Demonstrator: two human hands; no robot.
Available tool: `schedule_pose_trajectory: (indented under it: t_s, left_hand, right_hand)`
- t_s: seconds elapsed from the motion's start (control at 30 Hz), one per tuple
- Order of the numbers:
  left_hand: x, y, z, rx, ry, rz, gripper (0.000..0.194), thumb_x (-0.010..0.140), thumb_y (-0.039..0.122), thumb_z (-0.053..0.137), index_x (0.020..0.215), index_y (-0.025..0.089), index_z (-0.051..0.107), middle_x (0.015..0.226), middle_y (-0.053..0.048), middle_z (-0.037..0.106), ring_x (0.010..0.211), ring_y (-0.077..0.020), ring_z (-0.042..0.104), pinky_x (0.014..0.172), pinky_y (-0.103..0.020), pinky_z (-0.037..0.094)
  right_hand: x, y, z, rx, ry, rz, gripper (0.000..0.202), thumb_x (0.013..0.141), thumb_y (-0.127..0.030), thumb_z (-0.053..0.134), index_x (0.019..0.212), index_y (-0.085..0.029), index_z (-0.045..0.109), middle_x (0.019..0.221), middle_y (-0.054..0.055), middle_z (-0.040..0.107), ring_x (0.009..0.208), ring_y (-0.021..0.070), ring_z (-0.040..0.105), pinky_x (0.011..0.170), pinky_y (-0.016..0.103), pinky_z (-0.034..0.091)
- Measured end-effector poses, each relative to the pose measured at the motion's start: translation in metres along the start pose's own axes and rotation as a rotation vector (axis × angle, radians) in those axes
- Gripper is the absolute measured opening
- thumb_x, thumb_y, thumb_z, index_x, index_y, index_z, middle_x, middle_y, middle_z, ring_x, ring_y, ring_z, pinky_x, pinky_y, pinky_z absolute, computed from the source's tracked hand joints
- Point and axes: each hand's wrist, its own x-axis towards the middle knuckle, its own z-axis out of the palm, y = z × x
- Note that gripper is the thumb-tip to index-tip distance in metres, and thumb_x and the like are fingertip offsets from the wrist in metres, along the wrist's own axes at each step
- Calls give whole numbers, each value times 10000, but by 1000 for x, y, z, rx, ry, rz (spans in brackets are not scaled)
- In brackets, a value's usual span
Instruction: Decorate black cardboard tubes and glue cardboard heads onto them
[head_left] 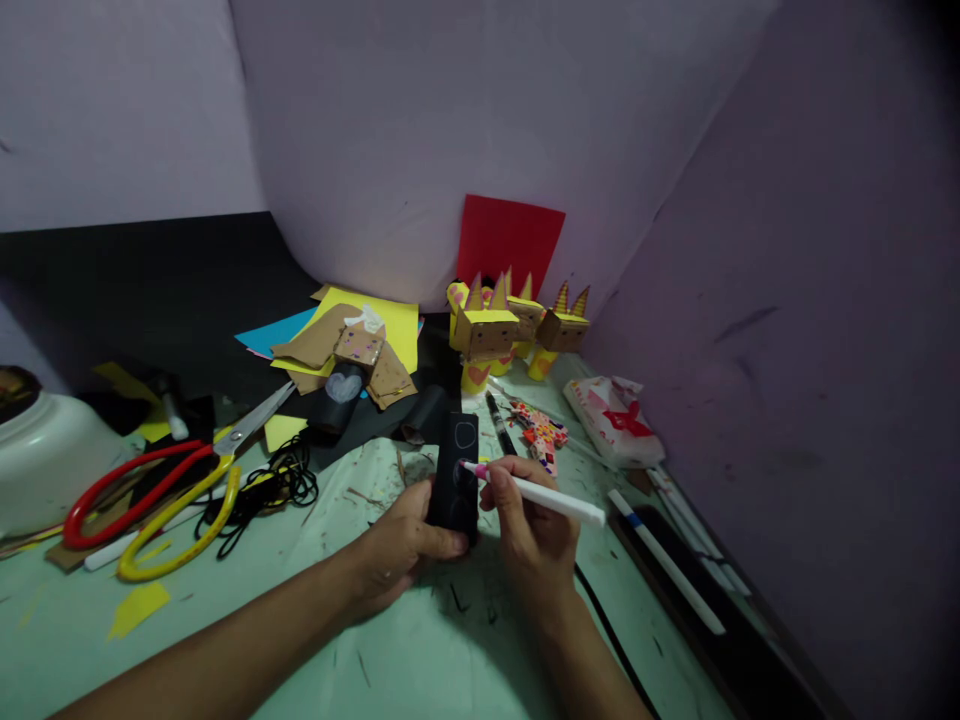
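Note:
My left hand (409, 545) is wrapped round the lower part of a black paper strip or box (463, 440), held tilted over the table. Pale rounded outlines are drawn down its face. My right hand (532, 520) grips a white marker (564, 500) with a pink end near its tip. The marker's tip touches the black piece, or hovers just over it, beside the middle outline. Behind the black piece lies a dark pen (499, 422), close to a patterned scrap (541, 432).
Left are red-and-yellow-handled scissors (229, 445), a black cord bundle (281, 480) and a white jar (56, 450). Behind stand yellow horned cardboard figures (487, 335), a red sheet (510, 240) and paper sheets (401, 325). Right are a plastic packet (611, 420) and another marker (667, 562).

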Motion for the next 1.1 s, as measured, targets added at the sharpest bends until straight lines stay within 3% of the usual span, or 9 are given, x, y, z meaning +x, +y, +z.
schedule_pose_trajectory:
  t_s: [0.3,1.1]
  left_hand:
    - [-1,3,2,9,8,-15,489,468,118,710,935,138,567,743,1,542,679,-123,445,579,-243,293]
    - [0,2,1,20,-10,-8,479,482,111,683,940,149,549,722,8,531,673,-123,449,593,-242,307]
  right_hand:
    - [0,2,0,-12,56,5,192,844,-328,556,745,-181,629,576,-16,595,490,116,545,480,239,433]
    - [2,2,-1,-25,59,-18,175,850,-309,554,757,-181,629,573,-22,600,483,111,559,475,225,458]
